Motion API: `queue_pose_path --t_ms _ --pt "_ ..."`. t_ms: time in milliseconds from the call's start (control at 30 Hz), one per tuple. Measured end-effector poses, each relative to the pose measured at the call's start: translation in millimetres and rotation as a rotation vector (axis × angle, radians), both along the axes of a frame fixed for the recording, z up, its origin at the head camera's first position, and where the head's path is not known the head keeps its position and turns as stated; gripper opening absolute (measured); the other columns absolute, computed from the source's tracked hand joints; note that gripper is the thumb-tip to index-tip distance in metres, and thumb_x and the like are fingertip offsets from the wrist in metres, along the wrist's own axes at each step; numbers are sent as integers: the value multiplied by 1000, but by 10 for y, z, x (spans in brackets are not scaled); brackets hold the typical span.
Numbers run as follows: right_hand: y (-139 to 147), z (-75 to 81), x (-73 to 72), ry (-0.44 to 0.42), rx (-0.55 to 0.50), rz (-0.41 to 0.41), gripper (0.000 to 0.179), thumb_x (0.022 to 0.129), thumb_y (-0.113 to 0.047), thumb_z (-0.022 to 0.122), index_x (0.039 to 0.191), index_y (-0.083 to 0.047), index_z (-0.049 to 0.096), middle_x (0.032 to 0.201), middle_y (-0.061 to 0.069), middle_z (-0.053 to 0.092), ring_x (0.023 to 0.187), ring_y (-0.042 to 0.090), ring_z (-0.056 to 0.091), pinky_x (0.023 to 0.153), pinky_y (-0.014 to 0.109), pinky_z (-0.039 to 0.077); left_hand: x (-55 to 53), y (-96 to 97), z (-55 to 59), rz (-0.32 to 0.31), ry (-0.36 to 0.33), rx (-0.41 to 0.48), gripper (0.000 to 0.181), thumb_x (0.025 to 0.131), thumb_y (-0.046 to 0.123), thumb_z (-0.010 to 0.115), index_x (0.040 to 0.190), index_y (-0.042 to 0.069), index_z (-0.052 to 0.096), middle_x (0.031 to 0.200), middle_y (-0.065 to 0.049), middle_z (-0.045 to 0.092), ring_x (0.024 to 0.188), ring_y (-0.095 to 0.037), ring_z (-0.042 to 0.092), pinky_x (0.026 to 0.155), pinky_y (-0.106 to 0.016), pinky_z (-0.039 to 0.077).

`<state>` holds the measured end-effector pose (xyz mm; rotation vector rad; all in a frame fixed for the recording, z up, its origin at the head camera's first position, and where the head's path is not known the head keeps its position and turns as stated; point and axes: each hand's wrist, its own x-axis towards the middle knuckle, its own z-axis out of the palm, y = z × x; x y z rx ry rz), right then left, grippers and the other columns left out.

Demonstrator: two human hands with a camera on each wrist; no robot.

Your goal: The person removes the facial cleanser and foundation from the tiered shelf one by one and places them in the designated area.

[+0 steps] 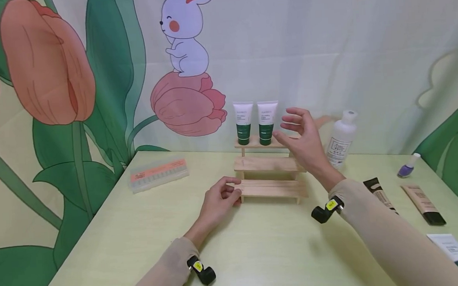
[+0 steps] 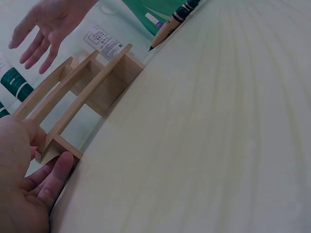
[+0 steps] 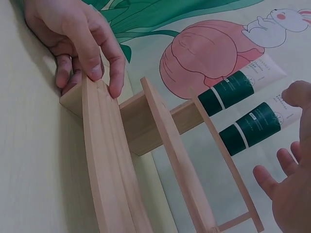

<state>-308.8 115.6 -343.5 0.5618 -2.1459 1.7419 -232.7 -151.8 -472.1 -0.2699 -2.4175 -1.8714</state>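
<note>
A small wooden three-step rack [image 1: 272,188] stands at the back of the table. Two white-and-green squeeze tubes stand upright on its top step: a left tube [image 1: 243,123] and a right tube [image 1: 266,123]. With thumb and fingers, my left hand [image 1: 219,200] grips the left end of the lowest step; the left wrist view shows fingers [image 2: 62,170] under that end. Beside the right tube, my right hand [image 1: 304,141] is raised with its fingers spread and holds nothing. Its thumb is close to the tube; whether they touch I cannot tell.
Right of the rack stands a white bottle [image 1: 341,140]. Farther right lie a dark-capped brown tube [image 1: 380,194], a beige tube [image 1: 424,204], a purple nail-polish bottle [image 1: 408,166] and a larger white-and-green tube [image 1: 456,256]. A clear flat case [image 1: 158,174] lies left.
</note>
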Motion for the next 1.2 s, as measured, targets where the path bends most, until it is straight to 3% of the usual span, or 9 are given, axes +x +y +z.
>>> queue_pose_path --t_ms 167,367,567,933,1200 --pt "-75 -23 -88 -9 -22 4 70 102 -17 83 160 -9 46 153 21 59 141 38 62 112 41 58 -1 -2 -13 -6 9 8 25 109 12 72 134 13 73 104 -12 78 87 -23 79 80 -32 68" --pt "-132 -32 -170 -9 -27 18 63 103 -12 80 158 -10 49 151 17 61 139 35 62 120 54 50 -3 19 -22 -12 13 10 25 109 12 73 134 11 73 104 -14 77 89 -27 80 83 -37 69" --pt "-225 -32 -257 -25 -25 25 59 104 -6 76 156 -10 49 150 18 61 136 33 62 120 52 49 -6 15 -15 -4 14 16 25 108 12 74 134 11 74 104 -15 77 89 -29 80 84 -42 69" --pt "-321 -70 -262 -50 17 8 60 105 1 73 157 -9 46 145 20 63 131 35 62 123 58 46 -4 3 -8 -1 8 3 25 108 13 73 134 13 73 104 -14 77 87 -23 79 82 -36 68" --pt "-321 -51 -269 -62 49 -3 61 105 4 72 158 -9 45 146 19 63 134 35 62 122 54 48 1 4 0 3 5 2 26 108 11 73 134 12 73 104 -13 77 88 -24 79 82 -36 69"
